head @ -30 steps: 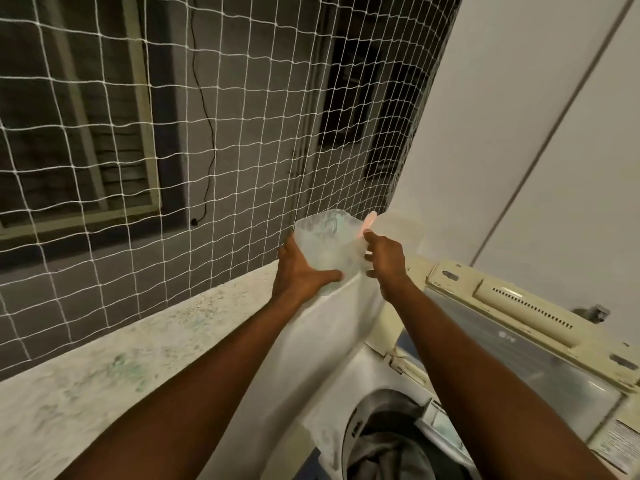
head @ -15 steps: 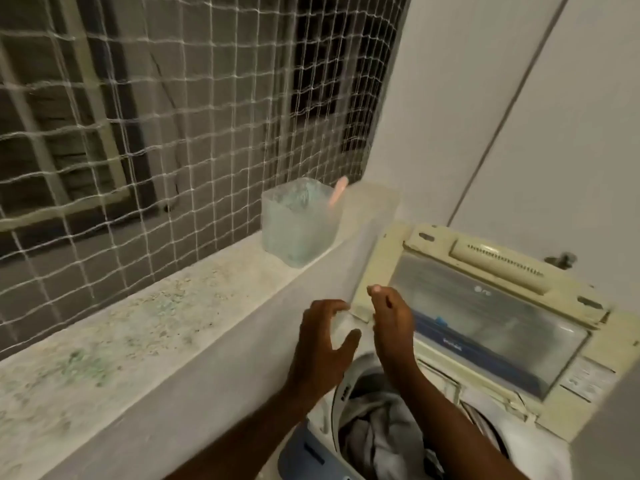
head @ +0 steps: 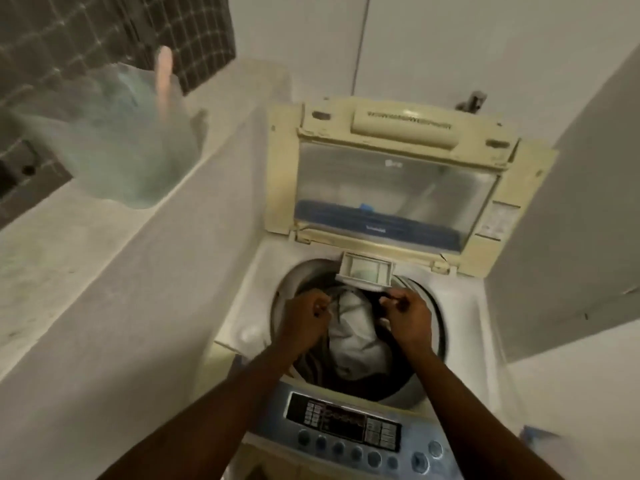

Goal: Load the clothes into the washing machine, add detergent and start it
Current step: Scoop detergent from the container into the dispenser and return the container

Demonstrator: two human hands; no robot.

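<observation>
The top-loading washing machine (head: pixel 249 306) stands with its lid (head: pixel 398 188) raised. Grey and white clothes (head: pixel 353 327) lie inside the drum. A small detergent drawer (head: pixel 367 271) juts out over the drum's back rim. My left hand (head: pixel 304 318) and my right hand (head: pixel 410 318) hover side by side over the drum, fingers curled in, with nothing visible in either. A clear detergent tub (head: pixel 121 143) with a pink scoop handle (head: pixel 163 72) sits on the ledge at the upper left, apart from both hands.
The blue control panel (head: pixel 346 424) with buttons lies at the machine's front edge. A speckled stone ledge (head: pixel 69 258) runs along the left. White walls close in behind and to the right. A net (head: pixel 194 32) covers the opening at top left.
Both hands let go of the detergent tub on the ledge, dropped down over the drum and curled shut. My view tipped down onto the machine.
</observation>
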